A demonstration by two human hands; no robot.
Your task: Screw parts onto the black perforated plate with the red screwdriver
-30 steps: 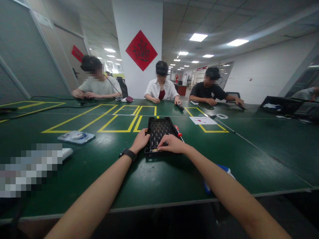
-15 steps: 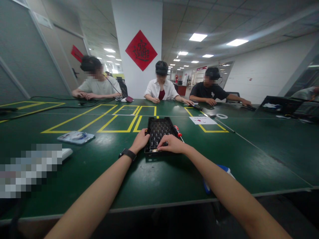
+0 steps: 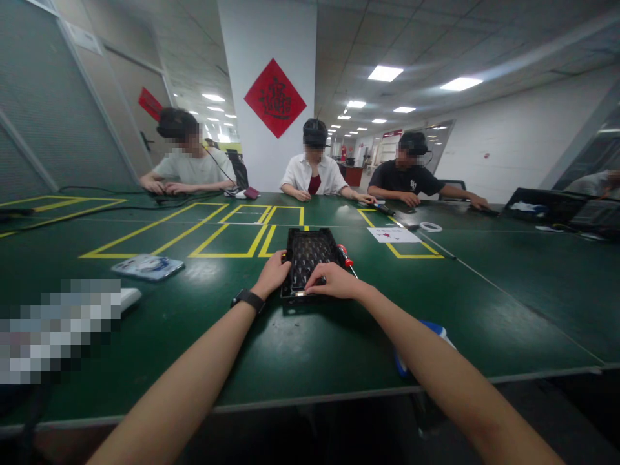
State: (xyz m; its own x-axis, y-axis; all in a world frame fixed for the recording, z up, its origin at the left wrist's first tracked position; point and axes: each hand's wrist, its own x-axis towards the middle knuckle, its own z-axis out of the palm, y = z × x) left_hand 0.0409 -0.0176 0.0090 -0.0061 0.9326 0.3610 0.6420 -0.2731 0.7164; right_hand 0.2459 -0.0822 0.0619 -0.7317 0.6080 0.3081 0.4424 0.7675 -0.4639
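Observation:
A black case (image 3: 312,242) stands on the green table in front of me, its inside filled with rows of small pieces that look like screwdriver bits. My left hand (image 3: 274,274), with a dark band on its wrist, grips the left wall of the case. My right hand (image 3: 332,281) reaches over the near right corner, thumb and fingers pinched together. Its fingertips meet at a small pale piece (image 3: 300,293) along the near inner edge; what is between them is hidden. A red-handled screwdriver (image 3: 347,258) lies against the right side of the case.
On the left lie a phone-like patterned object (image 3: 148,267) and a white item, partly blurred out. A blue and white object (image 3: 402,361) is partly behind my right forearm. Beyond are yellow tape outlines, a paper sheet (image 3: 394,234), a white ring (image 3: 431,227) and three seated people.
Almost nothing differs. Both hands stay at the case, and my right fingertips remain at its near inner edge with at most a tiny shift.

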